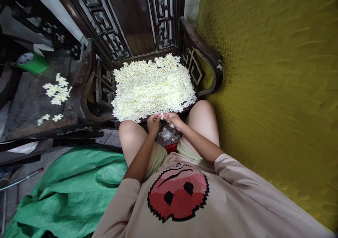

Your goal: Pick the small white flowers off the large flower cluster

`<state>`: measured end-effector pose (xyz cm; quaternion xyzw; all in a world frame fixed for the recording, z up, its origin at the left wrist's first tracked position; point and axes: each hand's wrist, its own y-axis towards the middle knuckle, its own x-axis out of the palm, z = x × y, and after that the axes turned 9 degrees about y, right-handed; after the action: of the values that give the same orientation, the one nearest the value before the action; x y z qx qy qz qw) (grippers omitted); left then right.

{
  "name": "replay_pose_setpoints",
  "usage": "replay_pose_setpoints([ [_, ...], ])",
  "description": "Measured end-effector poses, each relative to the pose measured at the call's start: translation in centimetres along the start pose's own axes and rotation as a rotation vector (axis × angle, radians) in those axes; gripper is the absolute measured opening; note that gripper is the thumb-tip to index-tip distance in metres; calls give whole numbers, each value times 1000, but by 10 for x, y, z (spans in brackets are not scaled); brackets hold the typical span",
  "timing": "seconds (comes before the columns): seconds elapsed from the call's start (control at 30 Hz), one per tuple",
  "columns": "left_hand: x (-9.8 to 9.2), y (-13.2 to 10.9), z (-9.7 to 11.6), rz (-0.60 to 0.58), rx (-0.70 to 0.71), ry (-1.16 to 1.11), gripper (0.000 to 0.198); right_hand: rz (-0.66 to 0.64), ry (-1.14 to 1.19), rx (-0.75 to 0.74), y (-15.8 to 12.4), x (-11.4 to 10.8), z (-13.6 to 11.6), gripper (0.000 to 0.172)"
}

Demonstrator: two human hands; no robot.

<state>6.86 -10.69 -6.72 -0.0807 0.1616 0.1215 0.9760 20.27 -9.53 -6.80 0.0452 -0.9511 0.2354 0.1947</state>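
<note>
A big heap of small white flowers (154,86) covers the seat of a dark carved wooden chair (203,54) in front of me. My left hand (154,122) and my right hand (173,120) meet at the heap's near edge, between my knees. Both hands have their fingers pinched together on a small white flower (162,116) held between them. What else the fingers hold is too small to make out.
A dark wooden side table (29,104) at the left carries a few loose white flowers (56,91) and a green container (33,63). A green tarp (74,185) lies on the floor at lower left. A yellow textured wall (277,90) stands close on the right.
</note>
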Motion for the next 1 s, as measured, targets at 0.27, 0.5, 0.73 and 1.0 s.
replay_pose_setpoints([
  [0.27,1,-1,3,4,-1,1,18,15,-12,19,0,-1,1,42],
  [0.5,1,2,0,-40,-17,-110,24,-14,-1,22,2,-3,0,41],
  [0.73,-3,2,3,-70,-20,-63,26,-36,4,-2,1,-2,-3,43],
  [1.0,-1,1,1,-30,-3,-2,25,-14,-33,0,1,-2,0,43],
])
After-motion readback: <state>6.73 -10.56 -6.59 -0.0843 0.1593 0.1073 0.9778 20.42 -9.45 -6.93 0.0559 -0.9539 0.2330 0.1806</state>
